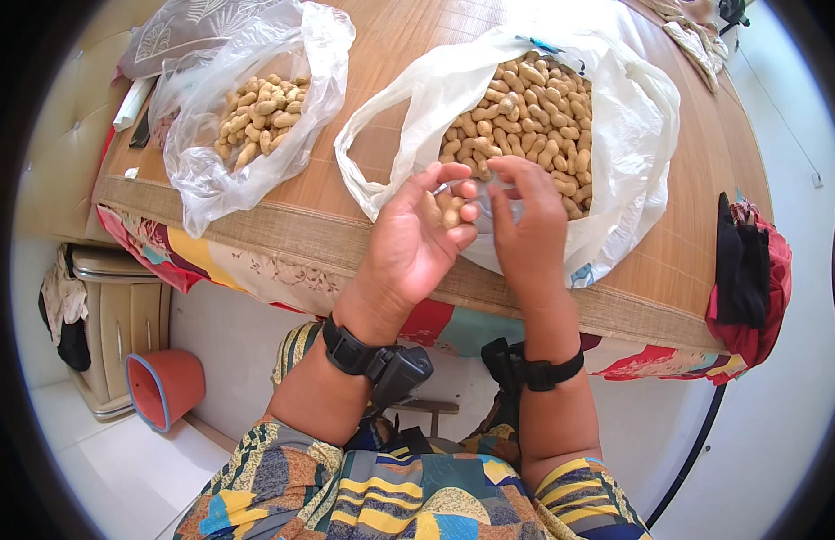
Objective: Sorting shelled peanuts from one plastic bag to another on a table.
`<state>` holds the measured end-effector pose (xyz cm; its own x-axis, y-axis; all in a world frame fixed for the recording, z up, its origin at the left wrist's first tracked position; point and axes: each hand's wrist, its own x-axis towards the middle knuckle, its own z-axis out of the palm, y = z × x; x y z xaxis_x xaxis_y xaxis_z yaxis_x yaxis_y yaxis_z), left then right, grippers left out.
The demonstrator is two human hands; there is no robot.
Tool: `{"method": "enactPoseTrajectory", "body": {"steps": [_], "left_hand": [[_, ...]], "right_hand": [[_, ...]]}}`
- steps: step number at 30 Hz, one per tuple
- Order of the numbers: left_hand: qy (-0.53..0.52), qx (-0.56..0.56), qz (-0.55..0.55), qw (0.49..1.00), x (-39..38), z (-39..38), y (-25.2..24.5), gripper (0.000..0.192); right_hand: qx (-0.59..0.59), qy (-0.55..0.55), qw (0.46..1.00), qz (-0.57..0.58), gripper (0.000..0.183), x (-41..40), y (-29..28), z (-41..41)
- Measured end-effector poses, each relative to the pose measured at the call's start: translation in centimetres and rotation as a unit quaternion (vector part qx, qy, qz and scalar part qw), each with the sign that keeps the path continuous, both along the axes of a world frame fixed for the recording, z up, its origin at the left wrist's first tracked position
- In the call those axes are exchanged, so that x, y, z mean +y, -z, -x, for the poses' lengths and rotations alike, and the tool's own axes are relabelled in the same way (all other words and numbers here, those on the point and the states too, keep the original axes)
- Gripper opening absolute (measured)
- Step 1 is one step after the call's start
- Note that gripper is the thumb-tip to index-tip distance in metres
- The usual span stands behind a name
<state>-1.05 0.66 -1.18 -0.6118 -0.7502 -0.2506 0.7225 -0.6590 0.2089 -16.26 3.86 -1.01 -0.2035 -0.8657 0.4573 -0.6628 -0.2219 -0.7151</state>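
Observation:
My left hand (417,236) is palm up with its fingers curled around several unshelled peanuts (445,208). Close beside it on the right, my right hand (531,216) has thumb and fingertips slightly apart, and I see nothing held between them. Both hands are over the near edge of a white plastic bag (633,128), which lies open and holds a large heap of peanuts (535,121). To the left, a clear plastic bag (188,162) contains a smaller pile of peanuts (262,115).
The bags rest on a bamboo mat (370,142) with a woven border, over a patterned cloth (289,266). Dark and red clothes (751,270) hang at the right corner. A red bucket (181,385) and a beige cabinet (120,324) stand low on the left.

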Motion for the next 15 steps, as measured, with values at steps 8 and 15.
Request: {"method": "enactPoseTrajectory", "body": {"steps": [8, 15], "left_hand": [[-0.066, 0.027, -0.036, 0.997, -0.3, -0.5, 0.3, 0.018], [-0.037, 0.007, -0.016, 0.999, -0.3, -0.4, 0.1, 0.018]], "right_hand": [[0.107, -0.024, 0.994, 0.002, 0.035, -0.1, 0.0, -1.4], [0.051, 0.039, 0.995, -0.074, 0.022, -0.1, 0.6, -1.1]]}}
